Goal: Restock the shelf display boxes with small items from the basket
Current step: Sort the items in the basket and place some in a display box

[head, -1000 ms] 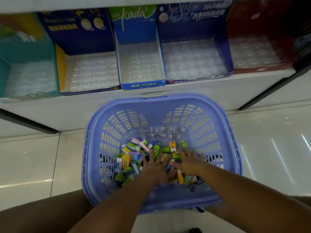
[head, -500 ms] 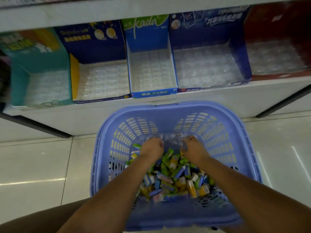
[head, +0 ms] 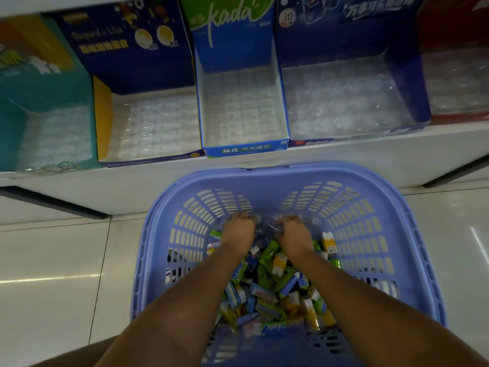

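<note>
Scooping at the far wall of the basket (head: 412,234), my left hand (head: 238,233) and right hand (head: 292,235) curl into clear pieces (head: 264,225), grip unclear; I'd cup underneath.

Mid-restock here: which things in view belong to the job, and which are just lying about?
Job: purple basket; small packets inside it; left hand and right hand, both reaching into the basket; display boxes on the shelf, lined with clear trays.
Just there: floor tiles; black shelf bracket.
</note>
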Motion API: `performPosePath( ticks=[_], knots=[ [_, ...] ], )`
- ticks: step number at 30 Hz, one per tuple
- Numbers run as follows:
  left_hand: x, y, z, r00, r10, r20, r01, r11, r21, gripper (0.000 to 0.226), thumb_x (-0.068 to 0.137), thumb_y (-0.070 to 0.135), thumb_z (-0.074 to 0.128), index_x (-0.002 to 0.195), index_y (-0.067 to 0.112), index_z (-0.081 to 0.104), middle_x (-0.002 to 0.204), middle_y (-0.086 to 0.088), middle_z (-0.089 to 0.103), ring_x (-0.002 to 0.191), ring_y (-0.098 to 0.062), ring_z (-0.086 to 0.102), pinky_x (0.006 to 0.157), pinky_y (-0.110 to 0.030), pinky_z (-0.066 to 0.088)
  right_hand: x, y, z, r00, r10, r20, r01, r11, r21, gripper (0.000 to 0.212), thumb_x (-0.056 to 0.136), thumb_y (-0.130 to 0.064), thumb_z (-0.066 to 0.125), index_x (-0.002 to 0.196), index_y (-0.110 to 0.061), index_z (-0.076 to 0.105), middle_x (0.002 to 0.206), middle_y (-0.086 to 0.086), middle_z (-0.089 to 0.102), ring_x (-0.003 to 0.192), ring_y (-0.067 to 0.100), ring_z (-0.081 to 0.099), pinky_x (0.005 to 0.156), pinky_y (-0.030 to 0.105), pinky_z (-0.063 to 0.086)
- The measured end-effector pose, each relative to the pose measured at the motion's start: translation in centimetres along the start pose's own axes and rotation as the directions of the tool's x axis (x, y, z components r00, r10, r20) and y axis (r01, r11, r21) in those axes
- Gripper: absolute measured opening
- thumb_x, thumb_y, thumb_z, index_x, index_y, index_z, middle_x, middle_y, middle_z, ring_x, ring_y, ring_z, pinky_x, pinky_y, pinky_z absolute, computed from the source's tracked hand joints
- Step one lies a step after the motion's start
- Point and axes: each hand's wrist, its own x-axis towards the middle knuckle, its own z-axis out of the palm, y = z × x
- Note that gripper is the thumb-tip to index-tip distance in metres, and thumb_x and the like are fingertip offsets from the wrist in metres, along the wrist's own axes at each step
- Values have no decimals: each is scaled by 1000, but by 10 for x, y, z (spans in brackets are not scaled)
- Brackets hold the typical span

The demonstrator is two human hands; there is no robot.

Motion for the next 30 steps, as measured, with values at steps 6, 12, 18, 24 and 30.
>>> performPosePath(
  ticks=[6, 12, 18, 24, 30],
  knots=[
    [-15, 12, -15, 983, -85, -163, 18, 927, -374, 29, 96, 32, 51, 112, 11, 60, 119, -11, 55, 107, -27, 53, 92, -40, 45, -17, 1, -58, 975, 175, 137, -215, 896, 389, 33, 89, -21, 62, 62, -8, 50, 59, 9, 48, 53, 17, 46, 58, 29, 38],
    [-67, 48, -78, 951, -176, 255, 234, -134, -963, 20, 96, 15, 49, 81, 3, 57, 75, -18, 61, 64, -25, 66, 60, -31, 56, -93, 6, -141, 944, -129, 305, -248, 335, 909, 19, 88, 3, 57, 99, -12, 60, 70, 4, 63, 58, 16, 62, 55, 24, 50],
    [-108, 81, -140, 990, 3, 141, 136, -270, -953, 22, 100, 20, 41, 90, 11, 59, 65, -4, 58, 46, -12, 46, 42, -23, 40, -129, 4, -220, 987, -94, -130, 131, 0, 991, 8, 81, -14, 56, 88, -12, 60, 88, 4, 73, 65, 16, 65, 61, 19, 53],
    [-105, 107, -204, 979, 6, -202, -200, -104, -974, 16, 91, 26, 59, 98, 14, 68, 74, 2, 61, 55, -7, 49, 51, -18, 44, -105, 28, -296, 873, 106, -476, 410, 367, 835, 23, 89, -5, 58, 112, -10, 60, 100, 5, 67, 90, 20, 67, 80, 27, 52],
    [-80, 135, -239, 958, -77, -277, -277, 2, -961, 14, 87, 24, 66, 97, 14, 64, 77, -4, 64, 56, -5, 55, 56, -19, 47, -30, 57, -366, 661, 6, -750, 344, 886, 310, 37, 79, -10, 69, 114, -4, 58, 99, 5, 63, 90, 16, 61, 80, 23, 48]
  ],
)
